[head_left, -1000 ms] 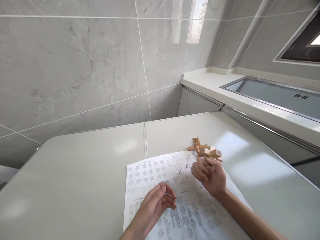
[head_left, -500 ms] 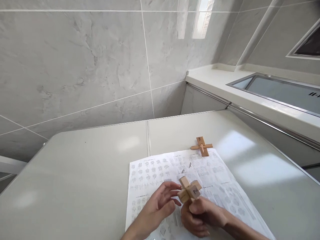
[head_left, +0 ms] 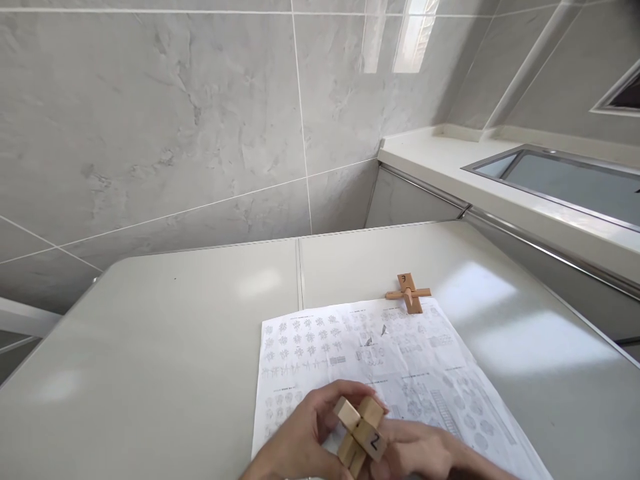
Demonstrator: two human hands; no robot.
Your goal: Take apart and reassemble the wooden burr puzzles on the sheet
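Together, left hand (head_left: 305,437) and right hand (head_left: 425,453), each grip pinching wooden puzzle (head_left: 361,435)

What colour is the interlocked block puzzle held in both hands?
The interlocked wooden block puzzle is light tan, one end marked in black; head view.

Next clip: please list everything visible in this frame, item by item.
wooden puzzle: one, light wood, held over the sheet's near edge
wooden cross piece: one, light wood, at the sheet's far edge
printed sheet: one, white with grey diagrams, flat on the table
table: one, pale grey, against the wall
tiled wall: grey marbled, behind the table
counter: one, white, far right
sink: one, steel-rimmed, in the counter
left hand: one, gripping the puzzle
right hand: one, gripping the puzzle
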